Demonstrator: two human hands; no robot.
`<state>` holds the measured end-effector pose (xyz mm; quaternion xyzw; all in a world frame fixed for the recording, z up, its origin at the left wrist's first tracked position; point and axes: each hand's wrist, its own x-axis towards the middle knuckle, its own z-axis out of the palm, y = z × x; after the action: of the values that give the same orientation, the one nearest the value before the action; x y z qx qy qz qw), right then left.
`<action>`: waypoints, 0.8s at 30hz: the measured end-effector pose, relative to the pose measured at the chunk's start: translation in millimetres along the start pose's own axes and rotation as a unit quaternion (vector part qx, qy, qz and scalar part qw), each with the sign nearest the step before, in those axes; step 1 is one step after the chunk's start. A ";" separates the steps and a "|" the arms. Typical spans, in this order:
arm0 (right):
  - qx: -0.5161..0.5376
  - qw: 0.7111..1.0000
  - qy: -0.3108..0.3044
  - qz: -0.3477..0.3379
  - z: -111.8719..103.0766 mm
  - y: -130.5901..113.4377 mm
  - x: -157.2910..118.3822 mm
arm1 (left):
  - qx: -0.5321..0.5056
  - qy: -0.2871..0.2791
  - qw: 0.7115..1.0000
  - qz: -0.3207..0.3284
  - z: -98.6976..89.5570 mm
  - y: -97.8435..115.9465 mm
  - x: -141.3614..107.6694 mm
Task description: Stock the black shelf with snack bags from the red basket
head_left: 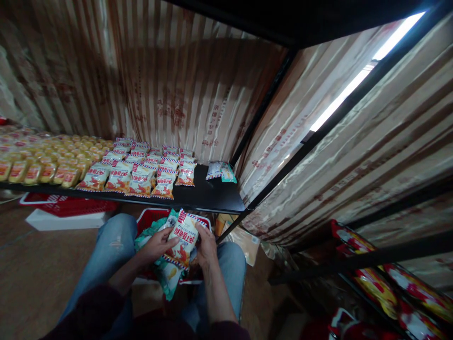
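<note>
A white snack bag (184, 236) with red lettering and an orange lower part is held upright above a red basket (146, 217). My left hand (159, 243) grips its left side, and my right hand (205, 242) has hold of its right edge. Green snack bags (170, 278) lie in the basket and hang over its front, below and left of the held bag. Similar white bags (139, 179) stand in rows on the black shelf (212, 198) beyond the basket.
Yellow packaged items (46, 165) fill the shelf's left part. Two small bags (221, 171) lie near its right end. A black post rises at the right. Below are another red basket (71, 205) and a white box (67, 220). Red and yellow packets (375, 288) sit at lower right.
</note>
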<state>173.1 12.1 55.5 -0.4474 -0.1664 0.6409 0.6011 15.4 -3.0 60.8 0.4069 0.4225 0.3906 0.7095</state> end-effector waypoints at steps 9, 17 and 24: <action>-0.042 0.999 0.028 -0.021 3.6 -5.8 13.9 | -0.042 0.048 0.998 0.003 5.6 -7.0 -1.2; -0.097 0.995 -0.025 -0.014 0.1 -1.2 19.5 | -0.066 0.133 0.988 0.033 10.9 6.1 3.8; -0.144 0.980 -0.138 -0.008 -3.9 14.5 7.5 | -0.041 0.212 0.974 0.071 13.0 12.9 20.7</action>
<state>168.0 14.6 39.6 -0.4354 -0.3417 0.6611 0.5065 31.6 17.1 70.7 0.3145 0.5172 0.5341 0.5902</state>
